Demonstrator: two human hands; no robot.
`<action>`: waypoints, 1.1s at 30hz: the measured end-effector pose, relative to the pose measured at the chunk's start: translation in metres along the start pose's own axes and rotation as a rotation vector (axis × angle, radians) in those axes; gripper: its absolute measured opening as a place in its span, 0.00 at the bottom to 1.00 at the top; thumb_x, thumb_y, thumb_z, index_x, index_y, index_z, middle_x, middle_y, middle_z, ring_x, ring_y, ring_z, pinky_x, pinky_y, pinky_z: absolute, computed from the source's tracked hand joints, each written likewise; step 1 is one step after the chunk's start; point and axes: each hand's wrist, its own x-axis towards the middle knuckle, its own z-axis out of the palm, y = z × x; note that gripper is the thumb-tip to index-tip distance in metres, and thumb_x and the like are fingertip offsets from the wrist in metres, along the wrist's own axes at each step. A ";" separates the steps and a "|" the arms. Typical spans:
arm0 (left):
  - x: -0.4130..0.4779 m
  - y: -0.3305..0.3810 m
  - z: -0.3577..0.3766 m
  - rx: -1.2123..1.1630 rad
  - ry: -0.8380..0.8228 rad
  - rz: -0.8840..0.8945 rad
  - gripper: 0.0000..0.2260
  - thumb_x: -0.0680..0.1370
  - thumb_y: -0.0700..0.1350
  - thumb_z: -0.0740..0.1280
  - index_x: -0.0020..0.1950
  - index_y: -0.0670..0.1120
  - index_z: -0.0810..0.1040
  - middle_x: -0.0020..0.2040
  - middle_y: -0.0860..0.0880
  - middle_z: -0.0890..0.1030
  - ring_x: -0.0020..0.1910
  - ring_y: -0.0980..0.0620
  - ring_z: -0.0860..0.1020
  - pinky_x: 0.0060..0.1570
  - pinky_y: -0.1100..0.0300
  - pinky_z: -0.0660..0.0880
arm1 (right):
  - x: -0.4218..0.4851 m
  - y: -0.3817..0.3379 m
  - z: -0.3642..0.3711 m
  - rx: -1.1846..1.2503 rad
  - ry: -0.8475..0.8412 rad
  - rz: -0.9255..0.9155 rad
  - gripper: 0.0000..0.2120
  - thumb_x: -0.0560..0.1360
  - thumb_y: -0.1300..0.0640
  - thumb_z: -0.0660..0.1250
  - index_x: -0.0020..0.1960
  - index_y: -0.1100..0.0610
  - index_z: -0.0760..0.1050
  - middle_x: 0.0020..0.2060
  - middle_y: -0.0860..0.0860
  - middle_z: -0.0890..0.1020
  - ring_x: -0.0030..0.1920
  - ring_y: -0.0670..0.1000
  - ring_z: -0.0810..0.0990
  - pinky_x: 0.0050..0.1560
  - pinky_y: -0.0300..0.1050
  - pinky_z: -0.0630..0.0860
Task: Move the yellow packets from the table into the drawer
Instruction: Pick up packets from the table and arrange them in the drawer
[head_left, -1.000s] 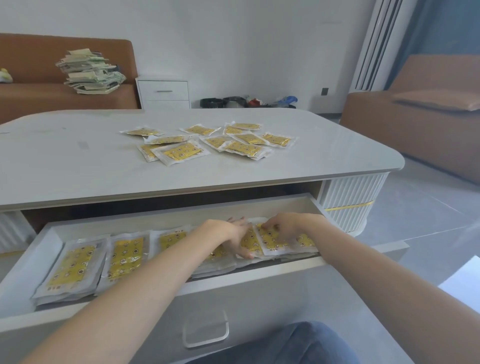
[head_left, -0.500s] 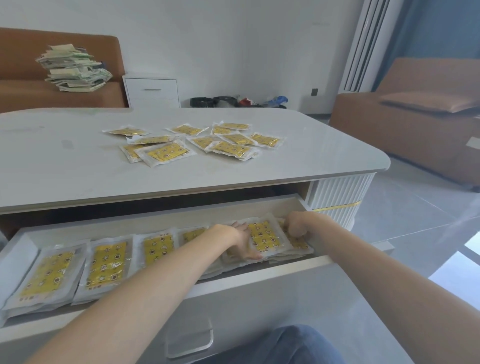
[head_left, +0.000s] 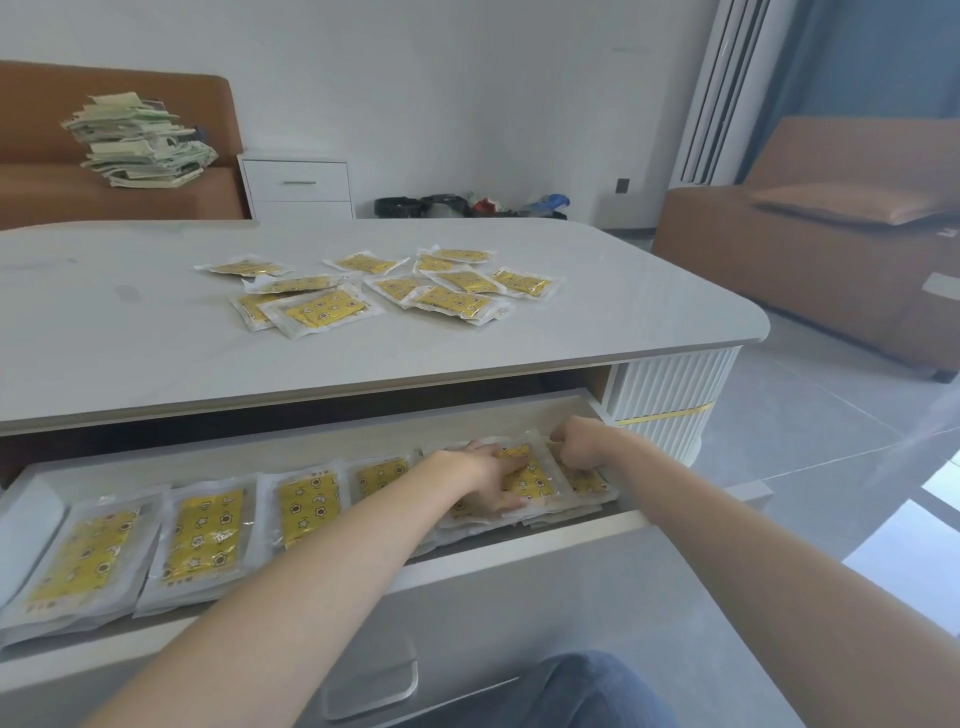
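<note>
Down at the near edge, the drawer (head_left: 519, 551) is pulled out, with a row of yellow packets (head_left: 205, 535) laid side by side and overlapping a bit. At its right end both hands are on the top packet (head_left: 535, 480) of a small pile. The left hand (head_left: 485, 480) lies flat, fingers spread and pressing it down. The right hand (head_left: 582, 441) is curled up tight at the far right corner and looks like it's pinching the clear border, though the fingertips themselves are hidden. These things look feather light and floppy, a slick plastic sleeve with a thin yellow sheet inside, so I'd bet they slide over each other easily and buckle if shoved. Best grab is probably the clear sealed edge or a corner, thumb over and fingers under, or just scoop a few flat. Further back on the table (head_left: 130, 338), ten or so loose packets (head_left: 322, 309) sit scattered, some overlapping, waiting their turn
</note>
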 end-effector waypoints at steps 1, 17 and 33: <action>-0.002 -0.001 -0.001 -0.009 0.009 0.003 0.30 0.79 0.61 0.55 0.78 0.57 0.46 0.79 0.49 0.48 0.77 0.44 0.47 0.74 0.42 0.51 | -0.003 -0.002 -0.001 0.023 0.052 -0.010 0.19 0.79 0.64 0.56 0.69 0.62 0.69 0.63 0.58 0.75 0.62 0.58 0.74 0.61 0.47 0.72; -0.113 -0.041 -0.035 -0.238 0.628 -0.048 0.14 0.80 0.47 0.59 0.66 0.52 0.73 0.56 0.53 0.80 0.53 0.53 0.78 0.50 0.58 0.75 | -0.079 -0.044 -0.053 0.356 0.414 -0.353 0.12 0.76 0.61 0.62 0.58 0.55 0.78 0.54 0.53 0.81 0.44 0.48 0.77 0.48 0.39 0.72; -0.086 -0.147 -0.065 -0.257 0.880 -0.397 0.20 0.80 0.50 0.58 0.73 0.53 0.65 0.73 0.50 0.60 0.70 0.42 0.57 0.66 0.51 0.63 | -0.006 -0.120 -0.071 0.172 0.448 -0.341 0.26 0.78 0.56 0.60 0.74 0.51 0.61 0.74 0.51 0.60 0.74 0.56 0.54 0.68 0.51 0.62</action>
